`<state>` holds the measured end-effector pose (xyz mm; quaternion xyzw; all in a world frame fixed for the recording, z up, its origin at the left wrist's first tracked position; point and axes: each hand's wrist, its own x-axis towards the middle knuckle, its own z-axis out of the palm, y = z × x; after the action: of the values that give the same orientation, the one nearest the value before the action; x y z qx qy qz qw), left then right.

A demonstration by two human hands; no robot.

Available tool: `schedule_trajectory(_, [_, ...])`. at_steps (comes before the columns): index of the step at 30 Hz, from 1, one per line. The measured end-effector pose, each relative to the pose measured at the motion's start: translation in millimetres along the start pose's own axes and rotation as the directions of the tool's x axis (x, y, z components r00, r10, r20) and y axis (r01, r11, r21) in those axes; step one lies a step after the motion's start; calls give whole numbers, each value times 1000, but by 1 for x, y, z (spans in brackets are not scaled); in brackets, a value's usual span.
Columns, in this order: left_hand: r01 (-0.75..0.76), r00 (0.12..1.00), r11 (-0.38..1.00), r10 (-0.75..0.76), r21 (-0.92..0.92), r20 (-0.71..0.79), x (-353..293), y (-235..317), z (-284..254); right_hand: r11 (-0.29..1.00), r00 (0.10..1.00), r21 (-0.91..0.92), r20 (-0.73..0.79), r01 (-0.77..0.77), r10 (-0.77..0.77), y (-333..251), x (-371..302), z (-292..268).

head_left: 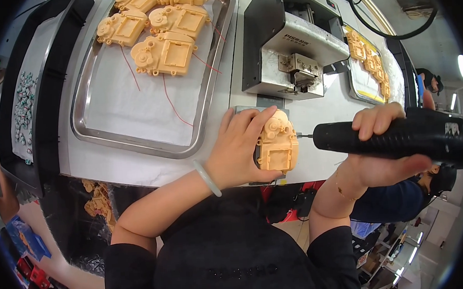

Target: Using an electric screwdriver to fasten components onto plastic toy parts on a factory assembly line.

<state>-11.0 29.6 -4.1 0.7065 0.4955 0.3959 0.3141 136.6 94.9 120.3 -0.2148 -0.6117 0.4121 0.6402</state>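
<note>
My left hand (242,149) is closed around a yellow-orange plastic housing (277,144), pressing it down at the table's front edge. The housing has a round gear-like boss at its far end and a square recess at its near end. In my right hand (380,151) is a black electric screwdriver (369,137), lying nearly level with its tip pointing left. That tip meets or nearly meets the housing's right side; I cannot tell if it touches. Beneath the housing is a grey fixture (244,110), mostly covered by it and my hand.
A metal tray (136,141) at the left holds several similar housings (166,53) with red wires. Behind my hands stands a black and silver machine (297,45). Another tray (368,91) with housings lies at the right. A black bin (38,103) holds small parts. Other people are nearby.
</note>
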Motion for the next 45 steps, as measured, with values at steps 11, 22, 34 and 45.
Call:
schedule_trajectory(11, [-8,1000,1000,8,4,-3,-1,-1,-1,992,999,-127,-35,-28,24,6,-14,5])
schedule_trajectory(22, [-5,1000,1000,5,-8,-6,0,-1,-1,993,996,-88,-31,-83,80,6,-22,8])
schedule_trajectory(34, [20,1000,1000,-20,3,1,-4,-2,-2,983,986,-129,81,-134,145,13,1,2])
schedule_trajectory(45, [32,999,999,-32,-7,12,-2,0,-2,971,978,-142,111,194,-179,52,42,7])
